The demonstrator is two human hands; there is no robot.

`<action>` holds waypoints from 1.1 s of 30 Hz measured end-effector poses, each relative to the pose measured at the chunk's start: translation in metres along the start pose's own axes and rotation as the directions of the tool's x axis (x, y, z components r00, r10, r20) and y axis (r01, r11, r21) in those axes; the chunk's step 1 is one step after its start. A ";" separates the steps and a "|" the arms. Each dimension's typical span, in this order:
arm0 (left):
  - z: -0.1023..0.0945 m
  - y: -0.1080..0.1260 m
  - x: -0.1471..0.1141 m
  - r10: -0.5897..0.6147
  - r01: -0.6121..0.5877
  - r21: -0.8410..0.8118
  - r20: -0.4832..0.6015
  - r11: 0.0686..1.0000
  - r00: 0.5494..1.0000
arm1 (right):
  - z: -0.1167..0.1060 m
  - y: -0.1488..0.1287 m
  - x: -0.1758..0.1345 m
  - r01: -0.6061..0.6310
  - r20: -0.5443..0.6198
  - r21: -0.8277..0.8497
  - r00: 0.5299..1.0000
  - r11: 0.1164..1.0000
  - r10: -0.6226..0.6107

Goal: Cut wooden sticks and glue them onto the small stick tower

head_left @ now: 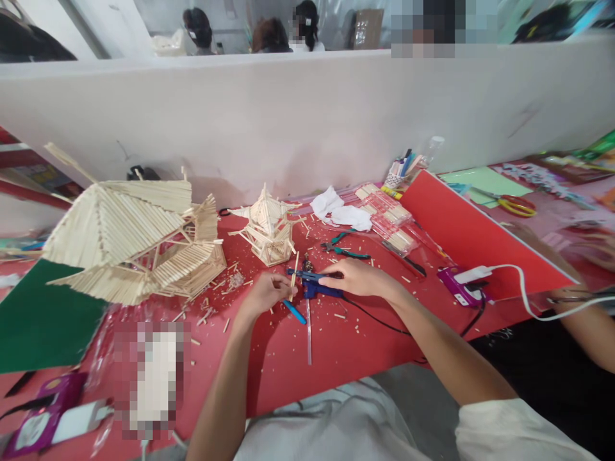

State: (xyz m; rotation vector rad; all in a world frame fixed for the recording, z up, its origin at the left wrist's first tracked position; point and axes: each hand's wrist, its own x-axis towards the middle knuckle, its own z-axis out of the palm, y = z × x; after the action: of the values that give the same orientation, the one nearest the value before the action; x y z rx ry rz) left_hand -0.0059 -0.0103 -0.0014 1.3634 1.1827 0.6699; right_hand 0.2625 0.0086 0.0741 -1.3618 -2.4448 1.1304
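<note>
My left hand (267, 294) pinches a short thin wooden stick (294, 272), held upright between thumb and fingers. Coming in from the right, my right hand (358, 276) is closed on a slim dark-blue hand tool (310, 276); its exact kind is unclear. The tool's tip reaches the stick. Directly below it lies a blue glue gun (321, 291), partly hidden, with a clear glue stick (309, 336) projecting toward me. A light-blue, pen-like item (295, 312) lies beside my left fingertips. Just beyond my hands stands a small wooden-stick pavilion model (268, 227).
A larger stick-built pavilion (129, 237) occupies the left side. Green-handled pliers (346, 246), white tissue (339, 210) and packs of sticks (387, 214) lie toward the back. A red board (475, 237) leans near a purple power strip (461, 287). Another person's arm (589, 326) is at right.
</note>
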 end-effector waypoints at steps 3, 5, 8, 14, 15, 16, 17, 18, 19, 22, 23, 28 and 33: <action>0.000 0.001 0.000 0.004 -0.004 -0.010 -0.002 1.000 1.000 | 0.000 0.000 0.000 -0.005 0.000 -0.008 1.000 1.000 0.005; 0.000 0.002 0.000 0.007 -0.007 -0.016 0.000 1.000 1.000 | 0.000 -0.001 0.000 -0.004 0.000 -0.016 1.000 1.000 0.004; 0.000 0.003 0.000 0.007 -0.007 -0.027 -0.004 1.000 1.000 | 0.000 -0.001 0.001 0.001 -0.007 -0.017 1.000 1.000 -0.001; 0.000 0.007 -0.001 -0.018 0.018 -0.027 0.001 0.999 1.000 | 0.001 0.001 0.001 0.015 -0.023 0.001 1.000 1.000 -0.015; 0.000 0.007 -0.001 -0.021 0.021 -0.026 0.002 0.999 1.000 | 0.002 0.002 0.001 0.018 -0.028 0.002 0.999 1.000 -0.018; 0.000 0.007 -0.001 -0.023 0.023 -0.025 0.001 0.999 1.000 | 0.002 0.002 0.001 0.021 -0.032 0.003 0.999 1.000 -0.021; 0.000 0.007 -0.001 -0.024 0.024 -0.026 -0.001 0.999 1.000 | 0.002 0.003 0.001 0.023 -0.034 0.003 0.999 1.000 -0.023; 0.000 0.007 -0.001 -0.022 0.022 -0.028 -0.002 0.999 1.000 | 0.002 0.003 0.001 0.024 -0.035 0.003 0.999 1.000 -0.024; 0.000 0.007 0.000 -0.018 0.018 -0.029 -0.002 0.999 1.000 | 0.002 0.003 0.001 0.023 -0.035 0.003 0.999 1.000 -0.023; 0.000 0.004 0.000 -0.005 0.005 -0.030 0.003 1.000 1.000 | 0.002 0.003 0.001 0.014 -0.031 0.003 0.999 1.000 -0.014; 0.000 0.003 0.001 -0.001 0.001 -0.028 0.004 1.000 1.000 | 0.002 0.003 0.001 0.013 -0.030 0.000 0.999 1.000 -0.013; 0.000 -0.003 0.002 -0.009 0.009 -0.011 -0.004 1.000 1.000 | 0.002 0.003 0.001 0.019 -0.036 -0.015 0.999 1.000 -0.020; 0.000 -0.004 0.003 -0.004 0.004 -0.026 0.006 1.000 1.000 | 0.003 0.004 0.001 0.020 -0.035 -0.034 0.999 0.999 -0.022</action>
State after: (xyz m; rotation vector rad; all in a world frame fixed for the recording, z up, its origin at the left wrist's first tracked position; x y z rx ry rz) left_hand -0.0063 -0.0083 -0.0063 1.3399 1.1682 0.6762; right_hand 0.2632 0.0089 0.0696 -1.3503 -2.4587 1.0559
